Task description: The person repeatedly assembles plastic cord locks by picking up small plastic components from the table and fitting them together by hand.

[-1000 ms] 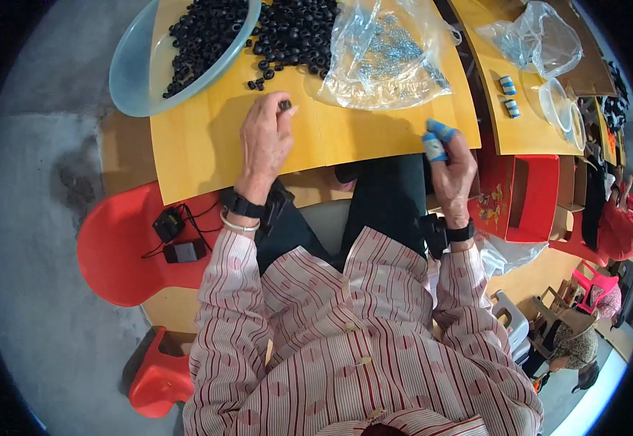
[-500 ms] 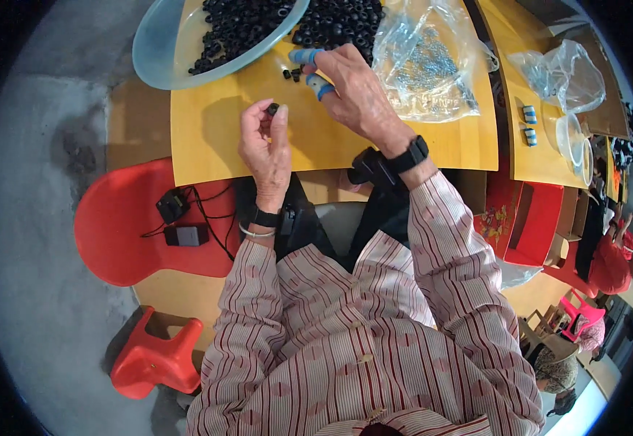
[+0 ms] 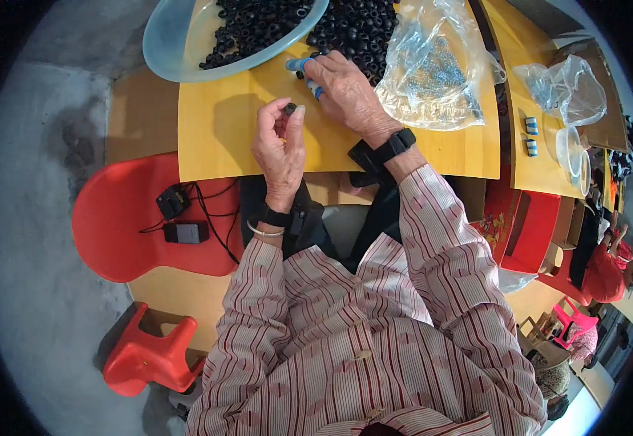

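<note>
Fingers (image 3: 292,116) of the left hand (image 3: 279,149) pinch a small black rubber ring (image 3: 289,109) above the yellow wooden worktop (image 3: 222,131), right hand (image 3: 345,91) clutches small blue cylindrical pieces (image 3: 298,65) by the loose pile of black rings (image 3: 356,25); a light pinch could drop the ring.

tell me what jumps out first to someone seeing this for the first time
The heap of small black rings at the top of the yellow table, spilling beside a pale blue dish. Just below, the left hand pinches one black ring while the right hand reaches into the heap holding blue pieces.
</note>
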`<state>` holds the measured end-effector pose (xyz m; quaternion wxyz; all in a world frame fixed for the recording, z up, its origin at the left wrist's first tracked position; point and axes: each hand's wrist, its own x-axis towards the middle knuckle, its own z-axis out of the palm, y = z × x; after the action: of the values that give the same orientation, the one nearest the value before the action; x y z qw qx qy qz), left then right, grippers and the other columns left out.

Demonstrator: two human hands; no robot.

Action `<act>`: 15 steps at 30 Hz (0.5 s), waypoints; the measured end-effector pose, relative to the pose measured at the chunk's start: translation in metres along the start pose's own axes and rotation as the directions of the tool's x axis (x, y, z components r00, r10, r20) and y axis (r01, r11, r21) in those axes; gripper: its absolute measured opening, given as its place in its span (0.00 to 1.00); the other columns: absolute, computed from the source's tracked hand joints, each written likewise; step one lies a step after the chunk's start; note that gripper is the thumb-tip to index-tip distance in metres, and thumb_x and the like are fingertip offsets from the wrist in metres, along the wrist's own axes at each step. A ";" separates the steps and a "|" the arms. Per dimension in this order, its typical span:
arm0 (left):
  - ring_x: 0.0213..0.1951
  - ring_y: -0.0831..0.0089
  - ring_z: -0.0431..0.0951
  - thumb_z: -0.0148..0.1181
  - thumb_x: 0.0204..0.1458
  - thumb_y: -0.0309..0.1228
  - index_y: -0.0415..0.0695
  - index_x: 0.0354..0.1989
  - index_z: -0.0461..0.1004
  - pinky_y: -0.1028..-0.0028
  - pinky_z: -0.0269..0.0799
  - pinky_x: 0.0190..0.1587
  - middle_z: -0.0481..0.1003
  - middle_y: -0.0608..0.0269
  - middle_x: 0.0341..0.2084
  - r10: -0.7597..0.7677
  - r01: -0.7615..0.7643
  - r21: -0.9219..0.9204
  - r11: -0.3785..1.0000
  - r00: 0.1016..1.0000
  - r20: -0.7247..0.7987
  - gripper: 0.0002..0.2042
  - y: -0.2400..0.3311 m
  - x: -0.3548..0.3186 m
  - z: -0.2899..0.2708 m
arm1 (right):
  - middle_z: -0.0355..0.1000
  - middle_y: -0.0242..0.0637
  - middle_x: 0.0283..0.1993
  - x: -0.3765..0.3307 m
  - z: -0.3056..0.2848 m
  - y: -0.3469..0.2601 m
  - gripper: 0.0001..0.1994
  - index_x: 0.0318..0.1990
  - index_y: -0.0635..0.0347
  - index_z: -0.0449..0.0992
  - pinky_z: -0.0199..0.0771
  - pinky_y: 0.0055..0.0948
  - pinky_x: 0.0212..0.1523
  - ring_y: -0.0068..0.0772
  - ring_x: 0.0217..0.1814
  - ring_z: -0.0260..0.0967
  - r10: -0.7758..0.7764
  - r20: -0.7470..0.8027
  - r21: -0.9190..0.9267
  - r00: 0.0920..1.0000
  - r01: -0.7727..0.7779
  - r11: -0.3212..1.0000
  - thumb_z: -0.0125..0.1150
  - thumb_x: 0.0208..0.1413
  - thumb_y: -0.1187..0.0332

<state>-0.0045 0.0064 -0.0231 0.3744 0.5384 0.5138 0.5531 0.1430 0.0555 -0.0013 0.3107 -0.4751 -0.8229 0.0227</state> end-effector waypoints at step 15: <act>0.30 0.77 0.73 0.60 0.54 0.29 0.38 0.43 0.70 0.76 0.71 0.36 0.74 0.64 0.28 0.050 -0.050 0.016 0.999 0.998 0.024 0.11 -0.007 0.001 -0.002 | 0.69 0.37 0.35 -0.066 -0.047 -0.020 0.20 0.47 0.59 0.72 0.72 0.32 0.42 0.39 0.43 0.67 0.008 0.028 -0.199 1.000 -0.002 0.980 0.58 0.41 0.76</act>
<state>-0.0073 0.0081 -0.0291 0.3620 0.5609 0.5003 0.5514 0.1758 -0.0198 0.0107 0.2495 -0.5057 -0.8242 -0.0521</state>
